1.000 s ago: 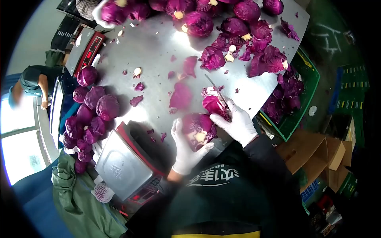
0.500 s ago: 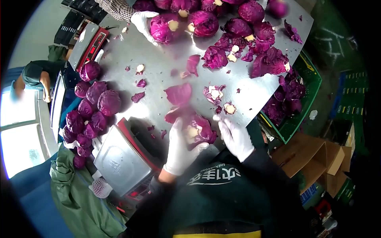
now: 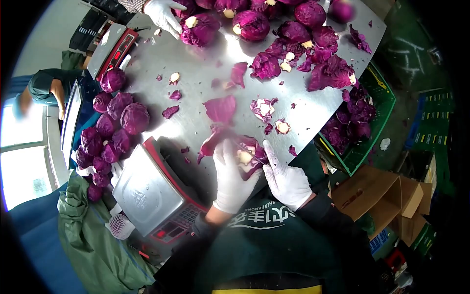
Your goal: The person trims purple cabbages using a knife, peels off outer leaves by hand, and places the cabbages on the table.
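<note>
In the head view, my left hand (image 3: pixel 231 177), in a white glove, is wrapped round the left side of a red cabbage (image 3: pixel 256 146) with its pale cut stem facing up. My right hand (image 3: pixel 290 183), also gloved, is at the cabbage's right side, closed on a small knife (image 3: pixel 255 159). Only its thin blade shows, lying across the stem; the handle is hidden in the glove. A loose purple leaf (image 3: pixel 220 109) lies on the steel table just beyond the cabbage. Cut stem pieces (image 3: pixel 282 127) with leaf bits lie to the right.
Several red cabbages (image 3: pixel 134 118) sit at the left beside a weighing scale (image 3: pixel 149 196); another scale (image 3: pixel 115 53) stands farther back. A co-worker's gloved hand (image 3: pixel 164 14) touches a cabbage at the far side. A green crate (image 3: pixel 387 115) of cabbage and cardboard boxes (image 3: pixel 367 188) stand right.
My right hand has come in against the cabbage, and the knife blade now shows across its stem. My left hand has shifted slightly right. The co-worker's hand has moved up and left.
</note>
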A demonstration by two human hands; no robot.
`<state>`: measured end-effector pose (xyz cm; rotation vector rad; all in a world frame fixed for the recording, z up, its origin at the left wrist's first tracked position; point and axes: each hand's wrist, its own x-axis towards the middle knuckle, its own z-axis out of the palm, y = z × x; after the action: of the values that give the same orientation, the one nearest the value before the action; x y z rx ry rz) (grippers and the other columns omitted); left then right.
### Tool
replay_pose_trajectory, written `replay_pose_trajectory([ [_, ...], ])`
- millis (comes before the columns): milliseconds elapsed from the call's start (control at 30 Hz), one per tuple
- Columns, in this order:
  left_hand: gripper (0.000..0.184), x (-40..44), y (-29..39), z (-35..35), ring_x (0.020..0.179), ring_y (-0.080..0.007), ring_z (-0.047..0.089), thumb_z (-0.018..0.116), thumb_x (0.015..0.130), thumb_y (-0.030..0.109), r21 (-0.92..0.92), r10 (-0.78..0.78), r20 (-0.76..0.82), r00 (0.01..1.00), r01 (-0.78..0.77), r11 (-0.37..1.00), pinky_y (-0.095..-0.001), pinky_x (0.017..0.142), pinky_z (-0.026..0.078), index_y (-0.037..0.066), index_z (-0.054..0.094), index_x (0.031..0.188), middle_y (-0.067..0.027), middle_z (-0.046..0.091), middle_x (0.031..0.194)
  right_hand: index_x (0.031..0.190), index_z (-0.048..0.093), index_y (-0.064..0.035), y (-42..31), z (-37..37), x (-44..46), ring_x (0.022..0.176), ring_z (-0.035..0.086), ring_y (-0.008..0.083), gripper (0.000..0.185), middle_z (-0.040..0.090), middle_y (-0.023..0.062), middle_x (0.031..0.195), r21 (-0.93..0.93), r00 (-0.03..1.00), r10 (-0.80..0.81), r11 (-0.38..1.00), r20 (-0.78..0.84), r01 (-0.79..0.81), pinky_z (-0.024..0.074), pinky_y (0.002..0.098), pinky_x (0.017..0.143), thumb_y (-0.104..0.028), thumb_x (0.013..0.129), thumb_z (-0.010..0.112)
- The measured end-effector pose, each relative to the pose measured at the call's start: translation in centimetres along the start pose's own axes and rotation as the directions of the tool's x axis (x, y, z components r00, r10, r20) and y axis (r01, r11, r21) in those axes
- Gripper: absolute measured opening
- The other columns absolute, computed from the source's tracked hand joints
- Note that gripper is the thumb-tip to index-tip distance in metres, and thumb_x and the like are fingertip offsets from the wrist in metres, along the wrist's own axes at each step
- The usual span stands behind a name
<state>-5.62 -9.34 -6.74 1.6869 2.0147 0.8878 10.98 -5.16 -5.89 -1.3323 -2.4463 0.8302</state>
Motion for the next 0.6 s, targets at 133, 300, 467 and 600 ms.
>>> replay_pose_trajectory([
  [133,0.099,-0.1,0.0,0.7,0.120,-0.0431,0.043,0.083,0.068,0.015,0.007,-0.025,0.006,1.000,0.025,1.000,-0.0446,0.102,0.040,-0.007,0.026,0.145,-0.0297,0.036,0.133,0.145,0.041,-0.0051,0.2,0.1,0.4,0.045,0.058,0.0252,0.053,0.059,0.0084,0.061,-0.130,0.998,0.005,0.991,-0.058,-0.012,0.0464,0.0380,0.043,-0.029,0.099,0.050],
  [300,0.101,-0.3,0.2,0.8,0.119,-0.0448,0.043,0.084,0.067,0.016,0.058,0.024,0.002,1.000,-0.024,0.998,-0.0467,0.102,0.039,-0.008,0.025,0.145,-0.0303,0.036,0.133,0.128,0.059,-0.0102,0.9,0.8,1.3,0.048,0.060,0.0254,0.036,0.060,0.0070,0.062,-0.178,0.991,0.029,0.983,-0.132,-0.053,0.0488,0.0370,0.046,-0.027,0.098,0.051],
  [467,0.101,-1.6,0.0,0.6,0.123,-0.0495,0.039,0.084,0.067,0.015,0.050,0.093,0.023,0.995,-0.094,0.994,-0.0513,0.106,0.035,-0.008,0.025,0.145,-0.0344,0.033,0.135,0.128,0.059,-0.0098,6.6,2.3,3.4,0.072,0.065,0.0408,0.043,0.067,0.0230,0.080,-0.046,0.916,0.402,0.915,0.002,-0.402,0.0518,0.0504,0.067,-0.038,0.102,0.039],
  [600,0.102,-1.4,-1.0,-0.3,0.131,-0.0437,0.037,0.084,0.067,0.014,-0.096,-0.047,0.034,0.998,0.050,0.994,-0.0462,0.112,0.030,-0.007,0.025,0.146,-0.0287,0.036,0.139,0.142,0.048,-0.0153,6.0,0.0,4.8,0.082,0.066,0.0407,0.053,0.067,0.0231,0.085,0.359,0.857,0.473,0.778,0.204,-0.515,0.0532,0.0466,0.079,-0.045,0.098,0.048],
])
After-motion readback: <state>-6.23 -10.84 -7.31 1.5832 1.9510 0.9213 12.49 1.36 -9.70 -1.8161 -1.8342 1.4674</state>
